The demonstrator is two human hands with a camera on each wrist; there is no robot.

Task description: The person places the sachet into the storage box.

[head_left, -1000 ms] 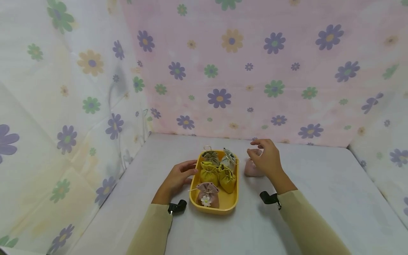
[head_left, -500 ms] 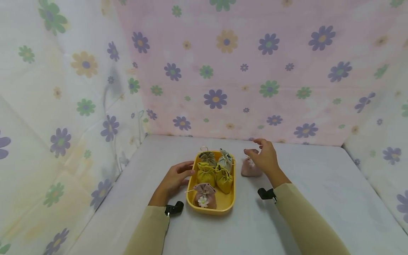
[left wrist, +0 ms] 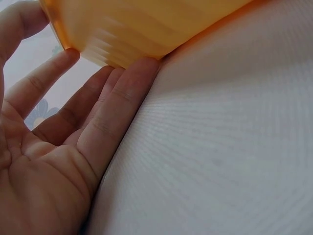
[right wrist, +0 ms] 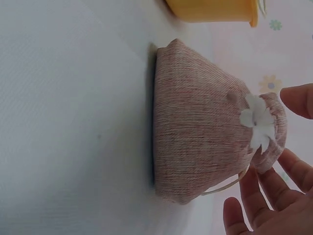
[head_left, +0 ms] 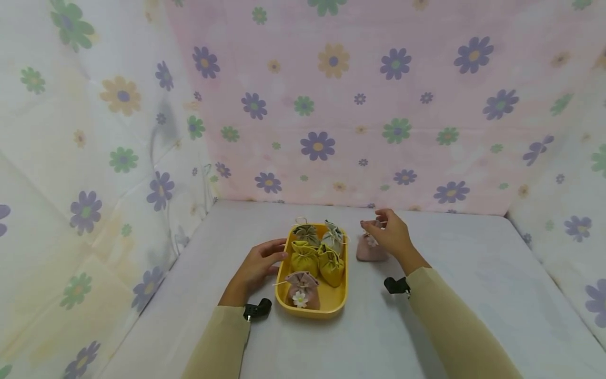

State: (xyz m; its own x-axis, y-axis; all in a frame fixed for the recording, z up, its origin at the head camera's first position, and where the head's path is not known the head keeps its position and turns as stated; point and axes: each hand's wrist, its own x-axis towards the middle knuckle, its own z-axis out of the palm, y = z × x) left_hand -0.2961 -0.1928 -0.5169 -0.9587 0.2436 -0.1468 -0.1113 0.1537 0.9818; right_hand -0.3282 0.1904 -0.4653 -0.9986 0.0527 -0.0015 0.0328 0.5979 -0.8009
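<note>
A pink drawstring pouch [head_left: 370, 251] with a white flower stands upright on the table, right of the yellow tray [head_left: 337, 302]. My right hand [head_left: 396, 234] is at its gathered neck. In the right wrist view, the fingers [right wrist: 281, 193] reach behind the pouch's neck, and the thumb [right wrist: 299, 101] stands a little apart from its top edge. My left hand [head_left: 253, 267] rests beside the tray's left side; in the left wrist view, its straight fingertips touch the tray's outer wall [left wrist: 132, 29].
Inside the tray are another pink pouch [head_left: 307, 295] with a white flower, two mustard pouches [head_left: 304, 259], a brownish-grey pouch [head_left: 305, 235] and a pale grey pouch [head_left: 333, 238]. Flower-patterned cloth [head_left: 350, 158] hangs behind the white table [head_left: 454, 252] and at both sides.
The head view has shifted slightly, so everything appears farther left. My right hand has come lower and closer around the pouch's neck. My left hand keeps its place at the tray.
</note>
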